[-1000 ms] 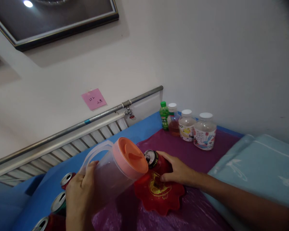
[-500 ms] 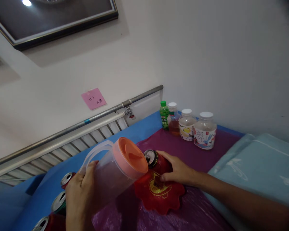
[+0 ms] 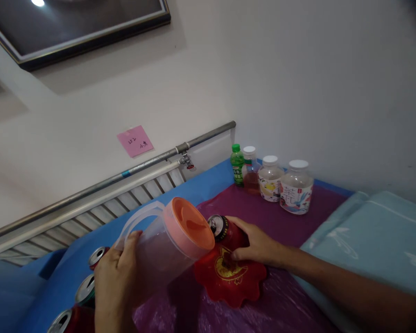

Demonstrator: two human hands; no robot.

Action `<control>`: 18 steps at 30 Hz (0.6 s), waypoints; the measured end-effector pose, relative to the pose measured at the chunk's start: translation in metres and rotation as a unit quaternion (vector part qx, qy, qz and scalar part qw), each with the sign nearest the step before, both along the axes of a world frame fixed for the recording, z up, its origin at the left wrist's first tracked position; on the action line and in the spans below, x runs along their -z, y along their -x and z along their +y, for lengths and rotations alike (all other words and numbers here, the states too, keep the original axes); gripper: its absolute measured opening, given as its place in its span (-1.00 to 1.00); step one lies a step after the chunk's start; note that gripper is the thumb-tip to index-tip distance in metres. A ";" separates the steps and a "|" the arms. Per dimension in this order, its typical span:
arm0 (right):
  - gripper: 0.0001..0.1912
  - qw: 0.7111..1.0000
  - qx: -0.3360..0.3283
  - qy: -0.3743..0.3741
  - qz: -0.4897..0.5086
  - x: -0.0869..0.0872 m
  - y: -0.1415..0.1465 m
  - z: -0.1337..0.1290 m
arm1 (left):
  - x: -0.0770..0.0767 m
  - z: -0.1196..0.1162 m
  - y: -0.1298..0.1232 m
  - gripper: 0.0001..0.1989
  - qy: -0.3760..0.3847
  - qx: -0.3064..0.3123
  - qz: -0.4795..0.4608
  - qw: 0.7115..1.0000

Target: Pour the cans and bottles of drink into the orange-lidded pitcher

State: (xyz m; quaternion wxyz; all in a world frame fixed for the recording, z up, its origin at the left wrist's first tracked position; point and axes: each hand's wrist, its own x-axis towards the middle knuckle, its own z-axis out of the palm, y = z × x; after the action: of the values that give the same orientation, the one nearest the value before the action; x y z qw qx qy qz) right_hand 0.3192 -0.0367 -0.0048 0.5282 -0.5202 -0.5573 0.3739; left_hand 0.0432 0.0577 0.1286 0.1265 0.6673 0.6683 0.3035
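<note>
Head view, one pitcher (image 3: 166,245), four bottles (image 3: 270,178), four cans (image 3: 225,229).

Four bottles (image 3: 270,178) line the wall, cans (image 3: 86,289) crowd left; purple cloth (image 3: 280,222) between lies open.

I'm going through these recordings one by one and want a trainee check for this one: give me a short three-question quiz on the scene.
1. True or false: the right hand grips a red can that stands on a red dish.
2. What colour is the lid of the jug that the left hand holds tilted?
3. How many bottles stand in the row by the wall? A) two B) four C) six

Key
1. True.
2. Orange.
3. B: one with a green cap and three with white caps.
</note>
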 end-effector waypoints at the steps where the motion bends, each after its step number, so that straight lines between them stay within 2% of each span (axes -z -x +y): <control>1: -0.12 1.000 0.001 -0.002 -0.003 0.000 0.000 0.000 | 0.000 0.000 -0.001 -0.48 0.018 -0.010 -0.012 1.000; 3: -0.10 1.000 0.001 -0.004 -0.006 0.002 0.000 0.000 | -0.001 0.000 -0.001 -0.47 0.045 -0.023 -0.030 0.998; 18: -0.10 1.000 -0.002 -0.004 -0.005 0.007 -0.002 0.001 | 0.001 0.003 0.001 -0.54 0.037 -0.020 -0.036 0.998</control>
State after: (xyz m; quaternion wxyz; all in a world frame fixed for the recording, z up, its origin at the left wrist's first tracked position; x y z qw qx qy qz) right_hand 0.3216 -0.0362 -0.0113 0.5273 -0.5187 -0.5621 0.3700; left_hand 0.0419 0.0604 0.1280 0.1688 0.6375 0.6872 0.3046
